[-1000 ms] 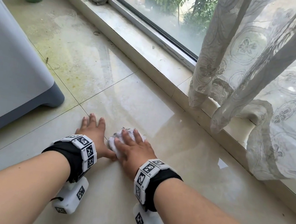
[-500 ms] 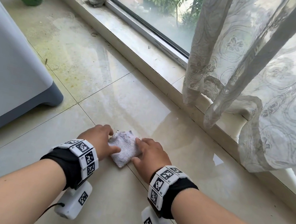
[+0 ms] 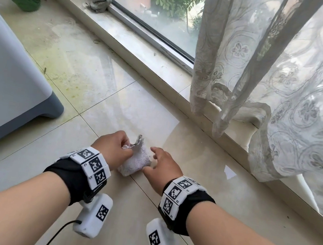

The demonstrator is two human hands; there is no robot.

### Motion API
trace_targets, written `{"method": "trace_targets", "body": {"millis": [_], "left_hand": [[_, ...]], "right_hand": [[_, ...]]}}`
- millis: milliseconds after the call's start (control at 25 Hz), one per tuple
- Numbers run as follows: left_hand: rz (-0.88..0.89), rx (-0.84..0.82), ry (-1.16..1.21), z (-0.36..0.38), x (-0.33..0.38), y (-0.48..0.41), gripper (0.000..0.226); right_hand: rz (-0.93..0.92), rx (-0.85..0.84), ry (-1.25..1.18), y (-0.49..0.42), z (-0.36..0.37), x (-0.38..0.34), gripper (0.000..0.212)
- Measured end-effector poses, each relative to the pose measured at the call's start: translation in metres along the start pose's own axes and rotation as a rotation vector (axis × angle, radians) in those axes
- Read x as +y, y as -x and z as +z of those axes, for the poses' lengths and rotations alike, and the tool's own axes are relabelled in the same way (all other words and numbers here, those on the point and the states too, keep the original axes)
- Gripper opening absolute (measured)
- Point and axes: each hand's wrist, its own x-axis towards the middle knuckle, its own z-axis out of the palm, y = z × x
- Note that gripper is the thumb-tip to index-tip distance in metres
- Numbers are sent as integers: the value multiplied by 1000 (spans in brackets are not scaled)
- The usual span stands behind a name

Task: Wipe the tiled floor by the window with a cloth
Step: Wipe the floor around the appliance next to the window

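Cloth, small, white and fluffy, lies folded on the glossy beige tiled floor between the two hands, on a grout line. The left hand pinches its far corner, which stands lifted. The right hand sits just beside it, fingers loosely spread and bent, thumb tip touching the near edge. The left fingertips are hidden behind the knuckles. A sheer patterned lace curtain covers the sill on the right. A grey-based white unit is cut off at the left.
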Motion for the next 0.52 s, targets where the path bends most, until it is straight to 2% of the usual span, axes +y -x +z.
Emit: {"method": "trace_targets", "body": {"millis": [120,200,280,360,440,520], "left_hand": [[64,-46,185,1,7,-2,14],[110,-73,318,1,14,-4,13],[111,-95,570,-3,24,-6,12],[81,-100,770,-7,30,-11,15],[48,-37,777,-8,32,-19,13],[5,42,679,-9,29,-24,13]], "right_hand": [[-18,-33,-34,-4,-4,1,80],[-4,-15,-106,-8,-8,5,78],[-3,-24,-221,-12,-12,9,61],[-3,-29,-336,-15,-14,10,30],[39,50,-378,-19,-22,12,14],[91,120,-312,-23,-35,13,14]]}}
